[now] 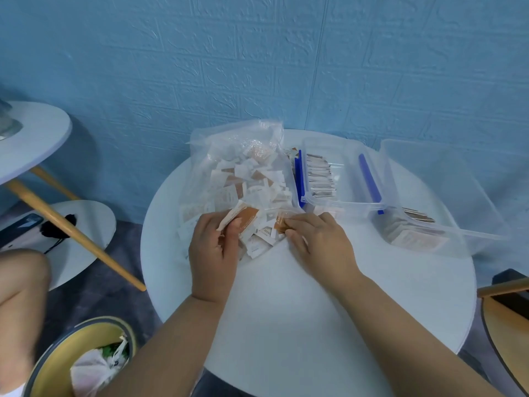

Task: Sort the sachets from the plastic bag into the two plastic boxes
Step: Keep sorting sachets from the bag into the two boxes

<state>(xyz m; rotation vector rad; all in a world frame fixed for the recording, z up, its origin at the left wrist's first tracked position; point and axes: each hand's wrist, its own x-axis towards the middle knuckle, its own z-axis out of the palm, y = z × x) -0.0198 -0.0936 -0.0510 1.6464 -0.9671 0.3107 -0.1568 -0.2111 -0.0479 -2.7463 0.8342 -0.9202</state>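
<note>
A clear plastic bag (229, 156) full of white and orange sachets lies on the round white table (300, 296), its mouth facing me. My left hand (213, 253) grips a small stack of orange and white sachets (243, 217) at the bag's mouth. My right hand (317, 242) pinches one orange sachet (279, 223) at the mouth's right side. Two clear plastic boxes stand to the right. The near one (343, 202) has blue clips and a row of upright sachets. The far right one (429, 233) holds sachets lying in its near end.
A blue textured wall runs right behind the table. A second white table (34, 138) with wooden legs stands at the left, above a low shelf. A yellow bin (83, 356) with rubbish sits on the floor at lower left. A wooden chair edge (503, 310) shows at right.
</note>
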